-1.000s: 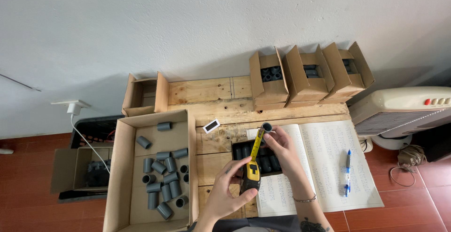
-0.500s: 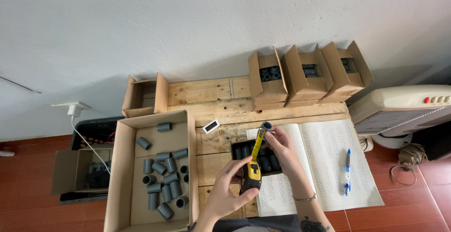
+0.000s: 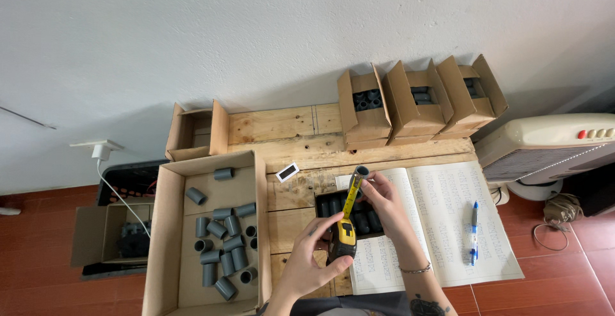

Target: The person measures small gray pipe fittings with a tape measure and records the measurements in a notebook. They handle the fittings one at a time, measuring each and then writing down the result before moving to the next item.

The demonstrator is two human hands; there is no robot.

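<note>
- Gripping a yellow and black tape measure [image 3: 344, 239] low in the middle of the frame, the left hand [image 3: 307, 261] is curled round its case, thumb against the lower edge.
- Its yellow blade [image 3: 350, 202] runs up and slightly right from the case to a short grey pipe coupling [image 3: 359, 176].
- The right hand [image 3: 382, 202] pinches that coupling between its fingertips [image 3: 368, 185], holding it tilted against the blade's upper end, just above centre.
- Directly under both hands sits a small dark tray [image 3: 323, 206] packed with more grey couplings, resting on a wooden pallet table [image 3: 288, 127].
- An open ruled notebook [image 3: 442, 213] with handwritten columns lies to the right of the tray, a blue pen [image 3: 474, 233] on its right page.
- To the left, a large open cardboard box [image 3: 168, 226] holds loose grey couplings [image 3: 224, 245].
- A small white rectangular display [image 3: 288, 172] lies on the planks between that box and the tray.
- Three small open cartons [image 3: 419, 114] of couplings stand in a row along the upper right of the table.
- A cream fan heater [image 3: 551, 146] sits at the right edge.
</note>
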